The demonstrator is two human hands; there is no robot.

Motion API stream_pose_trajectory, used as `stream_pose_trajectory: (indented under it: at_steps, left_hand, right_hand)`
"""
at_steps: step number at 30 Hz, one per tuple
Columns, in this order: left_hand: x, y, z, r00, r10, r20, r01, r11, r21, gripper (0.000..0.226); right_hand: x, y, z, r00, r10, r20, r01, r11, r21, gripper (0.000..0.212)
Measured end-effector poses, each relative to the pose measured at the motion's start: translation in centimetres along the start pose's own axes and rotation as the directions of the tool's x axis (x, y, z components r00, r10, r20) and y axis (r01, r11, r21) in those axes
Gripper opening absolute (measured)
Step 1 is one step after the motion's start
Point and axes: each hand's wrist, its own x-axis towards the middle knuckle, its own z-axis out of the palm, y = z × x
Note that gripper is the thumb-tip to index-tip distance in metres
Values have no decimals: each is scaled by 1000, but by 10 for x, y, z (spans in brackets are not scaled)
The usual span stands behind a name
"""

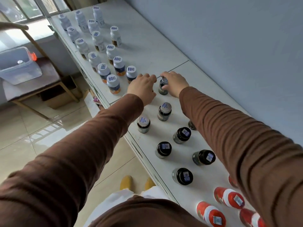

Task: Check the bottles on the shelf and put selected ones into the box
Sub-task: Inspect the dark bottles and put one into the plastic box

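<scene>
Far left: clear plastic box (19, 69) on a low wooden table (49, 82), well apart from the shelf; one small bottle visible inside. Orange clip (33, 56) on box rim. Cardboard carton (60, 97) under table.

Left-centre: white bottles (98, 40) in loose rows along shelf (147, 51), all upright, barcode stickers on caps.

Centre: left hand (141, 86) reaching over shelf, knuckles up, fingers curled downward. Grip state cannot be told; whatever sits beneath is hidden by the hand.

Just right: dark bottle (163, 87), pale cap, upright on shelf beside the seam between panels. Right hand (175, 82) wraps it, thumb on near side, fingers over cap and far side. Pinching the upper body and cap.

Handling, judged: small rigid bottle, probably light; smooth wall and label likely slippery, so hold around the body below the cap rather than by the cap alone. If glass, breakable on the tile floor during carry to box.

Right and near: more dark bottles (182, 135), black caps, standing apart; red bottles (229, 198) at near right, partly behind the sleeve.

Surface: white, smooth, flat panels, slightly scuffed at front edge. Room: blue-grey wall behind shelf, window at upper left, glossy pale floor tiles (32, 131), yellow shoes (126, 182) below.
</scene>
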Motion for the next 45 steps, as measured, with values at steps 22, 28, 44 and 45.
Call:
stream_pose_trajectory:
  at_steps: [22, 28, 44, 45]
  left_hand:
    - [-97, -274, -141, 932, -170, -320, 95, 967, -236, 46]
    - [-158, -408, -164, 920, -275, -279, 211, 948, -239, 41]
    - [-107, -683, -176, 831, -544, -116, 513, 830, -220, 45]
    - [-99, -696, -178, 823, -558, -103, 528, 820, -222, 46]
  right_hand:
    - [28, -315, -51, 899, -327, -292, 421, 831, 363, 34]
    - [56, -448, -2, 870, -439, -224, 492, 783, 380, 35]
    - [257, -649, 87, 814, -580, -35, 560, 766, 317, 31]
    - [274, -658, 92, 815, -578, -36, 558, 768, 314, 31]
